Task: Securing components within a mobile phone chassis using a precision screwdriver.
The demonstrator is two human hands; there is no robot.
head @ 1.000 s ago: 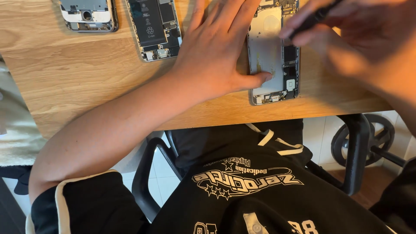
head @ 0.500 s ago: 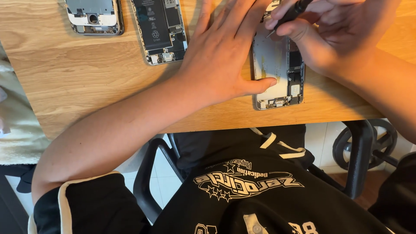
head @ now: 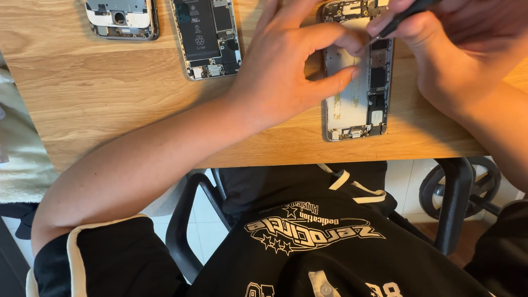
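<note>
The wooden table [head: 99, 93] is filling the upper part of the view, its near edge running just below the opened phone [head: 357, 71], which is lying lengthwise close to that edge. Bare wood is stretching wide to the left of this phone, under the person's forearm, and a narrower strip is showing to its right. Below the table edge a black chair arm [head: 454, 203] is standing out beside the person's dark printed shirt.

The left hand [head: 286, 71] is resting on the table against the opened phone's left side, its fingers curled and its thumb and forefinger pinching together over the pale metal plate inside. The right hand [head: 462, 49] is gripping a slim dark tool [head: 404, 19], with the tip pointing down at the phone's upper part.

The opened phone is showing a silvery shell, a dark circuit strip along its right side and small connectors at its bottom end.

Further left of it a second opened phone [head: 208, 36] with a black battery is lying, and beyond that a third phone shell [head: 122, 19].
</note>
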